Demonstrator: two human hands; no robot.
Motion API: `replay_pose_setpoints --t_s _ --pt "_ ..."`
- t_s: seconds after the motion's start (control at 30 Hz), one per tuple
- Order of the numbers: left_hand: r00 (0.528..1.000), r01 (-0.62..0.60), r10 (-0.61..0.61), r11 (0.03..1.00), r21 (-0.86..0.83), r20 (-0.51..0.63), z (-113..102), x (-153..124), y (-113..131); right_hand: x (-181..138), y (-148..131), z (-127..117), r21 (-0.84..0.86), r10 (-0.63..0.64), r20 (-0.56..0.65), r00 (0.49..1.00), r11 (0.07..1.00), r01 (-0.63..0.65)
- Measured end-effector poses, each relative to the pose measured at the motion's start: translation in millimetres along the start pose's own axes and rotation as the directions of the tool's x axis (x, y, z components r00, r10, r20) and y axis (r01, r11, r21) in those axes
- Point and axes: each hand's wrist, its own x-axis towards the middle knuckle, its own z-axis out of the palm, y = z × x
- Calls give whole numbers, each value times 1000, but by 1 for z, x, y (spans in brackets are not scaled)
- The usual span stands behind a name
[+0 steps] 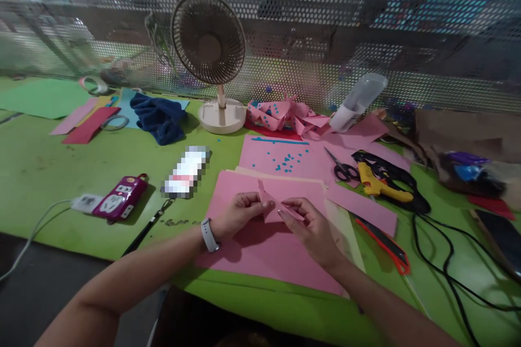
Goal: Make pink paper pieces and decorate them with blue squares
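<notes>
Both hands meet over a small folded pink paper piece (273, 206) lying on a large pink paper sheet (264, 249). My left hand (240, 212), with a grey watch on its wrist, pinches the piece's left side with curled fingers. My right hand (309, 225) pinches its right edge, fingers closed on the paper. A pointed flap of the piece sticks up between the two hands.
On the green table (49, 162): a desk fan (211, 59), scissors (344, 168), a yellow glue gun (378, 187), a red-handled knife (385, 244), a pile of pink folded papers (285, 114), a blue cloth (158, 116), a pink power strip (120, 198), black cables (443, 265), a phone (500, 238).
</notes>
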Motion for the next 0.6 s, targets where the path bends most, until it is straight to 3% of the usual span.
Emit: replay_pose_setpoints --t_s 0.2,0.43,0.6 --pt "1000 -7 6 1000 17 8 -1 -1 -1 0 0 0 -6 11 13 1000 1000 -11" --pt "998 -57 56 997 57 18 0 -3 -2 0 3 0 -57 -60 -5 998 997 60" --pt "997 -77 76 996 52 21 -2 -4 -5 2 2 -2 -86 -25 35 999 996 28"
